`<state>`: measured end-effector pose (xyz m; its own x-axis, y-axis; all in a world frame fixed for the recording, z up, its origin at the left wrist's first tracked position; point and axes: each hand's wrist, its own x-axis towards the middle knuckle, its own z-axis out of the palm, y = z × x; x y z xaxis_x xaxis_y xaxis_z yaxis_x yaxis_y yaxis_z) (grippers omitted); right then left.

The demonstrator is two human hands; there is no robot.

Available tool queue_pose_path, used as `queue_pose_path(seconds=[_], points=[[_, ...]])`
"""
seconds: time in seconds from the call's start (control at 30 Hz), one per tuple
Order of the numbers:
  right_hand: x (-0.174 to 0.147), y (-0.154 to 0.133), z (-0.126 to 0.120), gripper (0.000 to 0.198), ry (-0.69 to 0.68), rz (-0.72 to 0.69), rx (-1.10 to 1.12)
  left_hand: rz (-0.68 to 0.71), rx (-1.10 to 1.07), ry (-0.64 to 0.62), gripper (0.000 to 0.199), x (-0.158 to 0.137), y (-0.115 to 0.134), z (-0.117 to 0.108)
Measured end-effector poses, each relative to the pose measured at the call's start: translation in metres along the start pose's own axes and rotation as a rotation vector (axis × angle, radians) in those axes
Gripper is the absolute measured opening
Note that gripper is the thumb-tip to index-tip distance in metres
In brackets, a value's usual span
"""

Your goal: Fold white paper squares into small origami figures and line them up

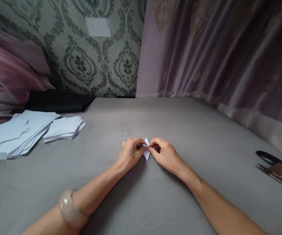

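Near the middle of the grey table [160, 120], a small folded piece of white paper [147, 156] is pinched between my two hands. Its pointed ends stick out above and below the fingertips. My left hand [131, 150] closes thumb and forefinger on its left side. From the right, my right hand [166, 152] grips its other side the same way. The fingertips almost meet at the paper's centre, and the folds there are hidden behind them. A wide pale bangle [70, 209] circles my left forearm.
On the left lie a stack of large white sheets [37, 125] and a smaller stack of cut white paper [64, 128]. Behind them is a black folded item [57, 101]. Scissors [269, 171] and a black oblong object [268, 157] lie at the right edge. A curtain [180, 65] hangs behind.
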<state>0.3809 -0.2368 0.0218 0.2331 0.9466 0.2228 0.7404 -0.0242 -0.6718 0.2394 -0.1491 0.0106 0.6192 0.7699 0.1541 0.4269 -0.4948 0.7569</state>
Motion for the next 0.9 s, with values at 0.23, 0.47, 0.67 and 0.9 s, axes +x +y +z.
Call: queue_pose_path(seconds=[0.23,0.47,0.67,0.9], points=[[0.001,-0.005,0.000,0.011,-0.017,0.036,0.000,-0.010,-0.029,-0.021,0.014,0.001,0.006,-0.005],[-0.004,-0.008,-0.004,0.021,0.025,0.101,-0.098,-0.025,-0.069,-0.018,0.018,0.001,0.001,-0.004],[-0.010,-0.013,-0.004,0.027,-0.009,0.056,-0.165,-0.023,-0.057,-0.019,0.015,0.000,0.002,-0.004],[-0.013,-0.015,-0.005,0.026,-0.023,0.051,-0.190,-0.041,-0.056,-0.029,0.016,-0.001,0.004,-0.004]])
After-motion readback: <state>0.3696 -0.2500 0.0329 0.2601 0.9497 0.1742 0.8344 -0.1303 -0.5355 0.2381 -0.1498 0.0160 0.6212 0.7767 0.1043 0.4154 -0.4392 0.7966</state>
